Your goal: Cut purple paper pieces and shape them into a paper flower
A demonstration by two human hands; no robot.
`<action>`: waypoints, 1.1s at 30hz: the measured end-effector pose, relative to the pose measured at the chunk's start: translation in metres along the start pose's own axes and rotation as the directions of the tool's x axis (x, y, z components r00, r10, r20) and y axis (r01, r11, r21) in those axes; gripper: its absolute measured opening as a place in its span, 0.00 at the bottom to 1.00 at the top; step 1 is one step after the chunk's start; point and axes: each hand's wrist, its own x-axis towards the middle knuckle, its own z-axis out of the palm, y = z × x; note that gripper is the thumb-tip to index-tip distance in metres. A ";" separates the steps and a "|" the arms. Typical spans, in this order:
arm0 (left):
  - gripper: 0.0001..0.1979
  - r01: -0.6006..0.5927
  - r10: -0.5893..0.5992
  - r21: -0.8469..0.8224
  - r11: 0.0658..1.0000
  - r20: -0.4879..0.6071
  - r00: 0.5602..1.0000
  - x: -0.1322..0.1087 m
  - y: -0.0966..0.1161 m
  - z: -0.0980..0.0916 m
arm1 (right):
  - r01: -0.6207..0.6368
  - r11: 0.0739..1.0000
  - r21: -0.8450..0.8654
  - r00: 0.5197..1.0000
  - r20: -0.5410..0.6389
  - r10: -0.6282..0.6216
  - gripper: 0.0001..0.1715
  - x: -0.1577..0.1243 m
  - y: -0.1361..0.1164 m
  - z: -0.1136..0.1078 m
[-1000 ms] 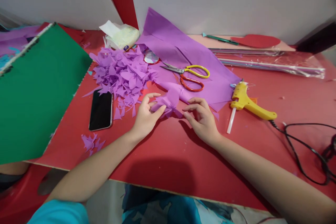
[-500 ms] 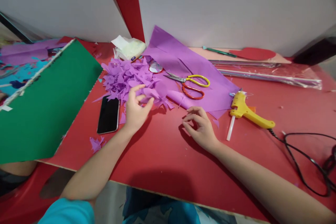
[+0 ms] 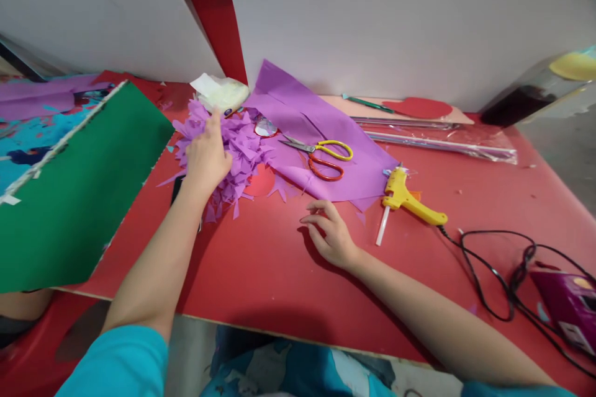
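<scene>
My left hand [image 3: 207, 158] reaches over a heap of purple paper scraps [image 3: 239, 152], its index finger stretched forward and thumb apart; I see nothing held in it. Under that wrist a dark phone [image 3: 177, 188] is mostly covered. Resting on the red table with fingers loosely bent and apart, my right hand [image 3: 331, 234] holds nothing. Beyond it, scissors [image 3: 321, 152] with one yellow and one red handle lie on a purple sheet [image 3: 291, 99]. A round red patch [image 3: 261, 181] shows at the heap's near edge.
A yellow glue gun [image 3: 410, 197] lies right of the purple sheet, its black cord [image 3: 484, 298] looping rightward. The green board [image 3: 93, 198] covers the table's left side. Behind are a tissue pack [image 3: 221, 96], plastic-wrapped sticks [image 3: 442, 144] and a bottle of dark liquid [image 3: 516, 102].
My left hand has moved left and farther out over the scraps. Scraps at the heap's near right have shifted left, and the round red patch now shows. The view has turned rightward.
</scene>
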 end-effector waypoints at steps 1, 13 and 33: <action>0.39 0.009 -0.009 0.030 1.000 -0.005 1.000 -0.004 0.006 0.003 | 0.013 0.999 -0.039 1.000 0.007 -0.013 0.10 -0.001 0.000 -0.001; 0.08 -0.362 0.560 -0.469 0.806 0.404 0.724 -0.116 0.075 0.021 | 0.158 0.954 -0.254 0.973 0.205 -0.107 0.15 -0.004 -0.003 -0.006; 0.13 -0.683 0.713 -0.208 0.700 0.158 0.683 -0.126 0.064 0.041 | 0.359 0.771 -0.526 0.931 0.261 -0.255 0.14 0.002 -0.008 0.004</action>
